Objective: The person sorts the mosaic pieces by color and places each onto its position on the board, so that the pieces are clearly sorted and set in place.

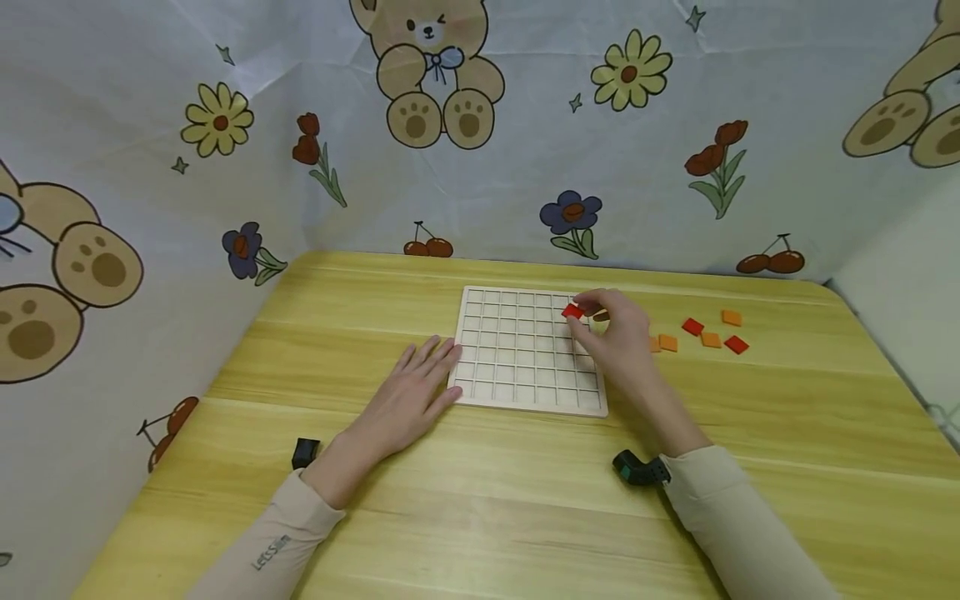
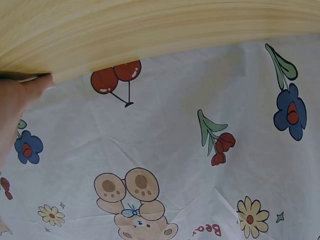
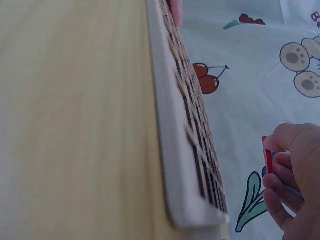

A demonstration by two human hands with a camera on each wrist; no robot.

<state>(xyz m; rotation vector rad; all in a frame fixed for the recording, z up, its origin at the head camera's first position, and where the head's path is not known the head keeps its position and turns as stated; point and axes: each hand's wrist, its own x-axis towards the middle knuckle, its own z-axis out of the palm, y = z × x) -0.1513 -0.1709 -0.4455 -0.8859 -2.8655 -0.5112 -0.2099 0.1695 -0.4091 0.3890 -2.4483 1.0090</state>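
Note:
A pale wooden grid board [image 1: 517, 350] with square cells lies flat on the table. My right hand [image 1: 618, 337] pinches a small red square tile [image 1: 572, 311] between thumb and fingers over the board's far right corner. In the right wrist view the red tile [image 3: 267, 155] shows edge-on, held at the fingertips beside the board [image 3: 185, 115]. My left hand [image 1: 408, 396] lies with fingers spread at the board's left edge, its fingertips at the rim. Only part of the left hand [image 2: 20, 105] enters the left wrist view.
Right of the board lie loose orange tiles [image 1: 710, 340] and red tiles [image 1: 737, 344] on the wooden table [image 1: 480, 517]. A printed cloth [image 1: 517, 167] hangs behind the table's far edge. Black wrist devices [image 1: 637, 468] sit by both sleeves.

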